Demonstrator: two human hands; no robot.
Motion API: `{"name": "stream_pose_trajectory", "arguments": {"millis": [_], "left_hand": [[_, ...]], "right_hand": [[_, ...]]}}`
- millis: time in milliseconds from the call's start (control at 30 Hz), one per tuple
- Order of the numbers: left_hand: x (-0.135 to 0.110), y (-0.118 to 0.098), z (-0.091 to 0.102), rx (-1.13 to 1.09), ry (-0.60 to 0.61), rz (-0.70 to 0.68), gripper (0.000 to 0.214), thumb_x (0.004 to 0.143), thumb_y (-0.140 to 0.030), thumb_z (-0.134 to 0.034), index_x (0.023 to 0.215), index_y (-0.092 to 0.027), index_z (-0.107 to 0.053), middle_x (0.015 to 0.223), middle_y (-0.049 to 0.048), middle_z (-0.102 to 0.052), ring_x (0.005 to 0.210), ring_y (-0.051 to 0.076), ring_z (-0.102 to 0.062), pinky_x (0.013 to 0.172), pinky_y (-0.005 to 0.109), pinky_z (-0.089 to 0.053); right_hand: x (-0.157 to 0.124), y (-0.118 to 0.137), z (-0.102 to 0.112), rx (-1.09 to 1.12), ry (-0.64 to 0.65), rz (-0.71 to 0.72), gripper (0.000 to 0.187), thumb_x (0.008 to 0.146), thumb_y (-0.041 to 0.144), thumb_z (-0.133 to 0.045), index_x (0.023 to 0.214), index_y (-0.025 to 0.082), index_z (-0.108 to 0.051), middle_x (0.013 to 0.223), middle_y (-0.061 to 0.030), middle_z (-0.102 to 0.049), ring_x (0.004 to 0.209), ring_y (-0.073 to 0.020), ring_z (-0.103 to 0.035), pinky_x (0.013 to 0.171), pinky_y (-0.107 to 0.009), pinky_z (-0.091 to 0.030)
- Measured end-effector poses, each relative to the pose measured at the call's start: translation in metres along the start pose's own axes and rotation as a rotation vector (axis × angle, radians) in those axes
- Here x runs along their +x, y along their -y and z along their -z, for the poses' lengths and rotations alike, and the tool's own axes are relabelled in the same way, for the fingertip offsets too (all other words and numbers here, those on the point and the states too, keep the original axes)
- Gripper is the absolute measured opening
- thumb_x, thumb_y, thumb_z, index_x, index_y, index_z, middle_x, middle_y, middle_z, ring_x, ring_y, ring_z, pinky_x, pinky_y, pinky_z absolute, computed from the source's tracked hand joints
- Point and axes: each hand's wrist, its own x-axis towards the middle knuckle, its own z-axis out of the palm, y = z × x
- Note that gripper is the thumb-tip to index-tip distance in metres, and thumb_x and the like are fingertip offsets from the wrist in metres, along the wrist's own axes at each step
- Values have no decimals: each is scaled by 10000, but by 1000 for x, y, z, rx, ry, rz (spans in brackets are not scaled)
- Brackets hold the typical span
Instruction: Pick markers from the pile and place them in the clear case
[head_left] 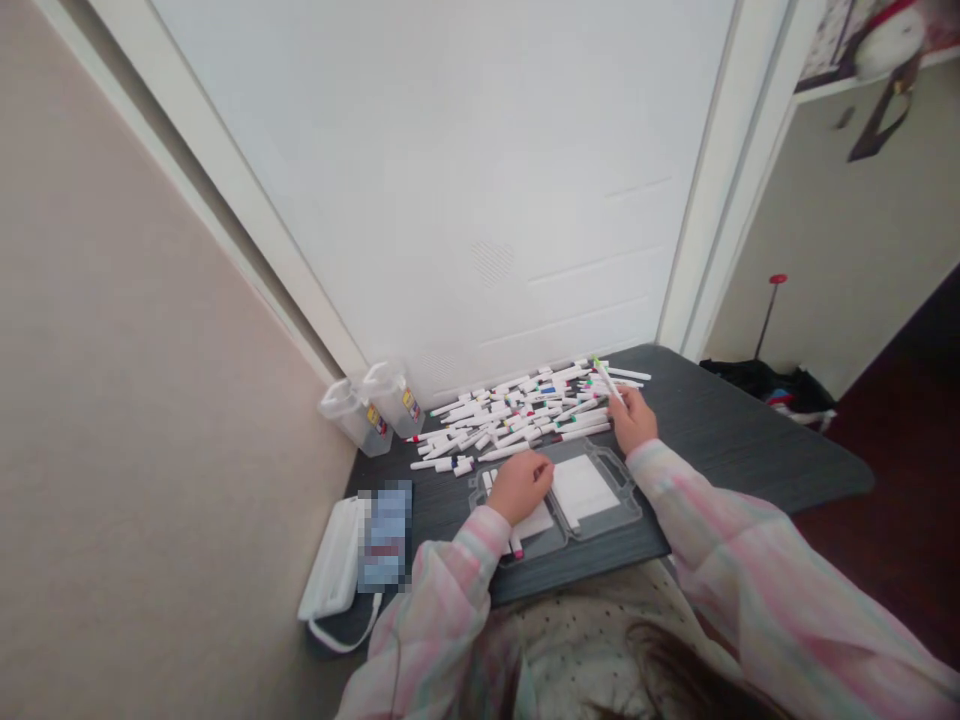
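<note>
A white green-tipped marker (608,381) stands tilted just beyond the far right corner of the open clear case (613,516), pinched between the thumb and fingers of the right hand (634,422). The left hand (519,487) rests over the case's left half with fingers curled; whether it grips anything, I cannot tell. Markers lie under and beside it in that half, and a white sheet (586,486) fills much of the right half. Behind the case spreads a loose heap of markers (516,436); beyond its far left corner stand two clear tubs (354,418), and left of it lies a white device (335,558)
</note>
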Motion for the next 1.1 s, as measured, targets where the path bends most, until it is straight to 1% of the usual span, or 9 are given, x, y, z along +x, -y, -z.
{"name": "stream_pose_trajectory", "arguments": {"millis": [133,267,367,467,533,633,733,900,1100], "left_hand": [[-7,14,29,103,-159,82,261,832,-263,-347,836,-160,-586,821,39,-597,767,131,-526,726,245,-408],[-25,45,50,244,-315,229,249,777,-122,-362,880,-124,-589,888,92,-590,905,193,-506,826,336,-382],[-39,62,48,318,-313,296,327,684,-17,-402,911,-132,-607,958,99,-591,966,223,-487,858,379,-363],[-45,70,42,340,-269,317,369,687,-5,-426,965,-172,-601,1011,79,-590,1006,224,-473,860,390,-366],[-44,74,39,338,-247,312,321,737,-36,-437,979,-180,-590,1011,67,-589,1015,210,-473,870,399,-364],[-41,80,40,327,-241,297,187,805,-156,-467,960,-147,-573,984,53,-582,990,184,-499,871,412,-379],[-38,86,40,326,-273,278,193,820,-240,-474,955,-131,-557,990,52,-570,976,172,-512,864,408,-402],[-36,91,35,342,-339,259,220,828,-254,-461,998,-133,-533,1045,67,-546,1000,177,-503,854,400,-422],[-35,88,34,373,-326,228,182,821,-240,-473,942,-135,-559,1017,57,-558,997,173,-500,868,406,-407]], "right_hand": [[-3,-3,3,5,-17,-19,379,730,400,-352,921,135,-543,800,-101,-618,728,-204,-557,685,-319,-415],[-2,-4,1,18,13,1,339,718,395,-375,880,160,-558,803,-90,-632,741,-205,-571,681,-313,-423],[-1,-6,-1,13,37,10,321,718,386,-383,877,171,-560,822,-86,-636,767,-205,-574,697,-313,-424],[-1,-8,-2,-9,48,-1,339,721,391,-373,895,165,-557,830,-93,-635,780,-210,-574,711,-319,-422],[0,-9,-2,-28,54,-9,350,722,396,-367,905,165,-555,828,-96,-633,783,-212,-572,710,-322,-421],[-1,-9,-2,-49,75,-7,339,717,395,-372,896,173,-554,821,-92,-631,783,-212,-568,702,-317,-419],[-1,-8,-1,-56,93,-5,330,716,392,-374,894,176,-548,828,-91,-629,786,-210,-564,698,-312,-414],[-1,-8,0,-71,115,-26,277,711,347,-388,869,176,-538,787,-75,-625,738,-195,-557,670,-293,-407],[-1,-8,1,-125,215,-49,133,728,247,-418,748,190,-537,629,-11,-567,621,-161,-518,603,-274,-400]]}}
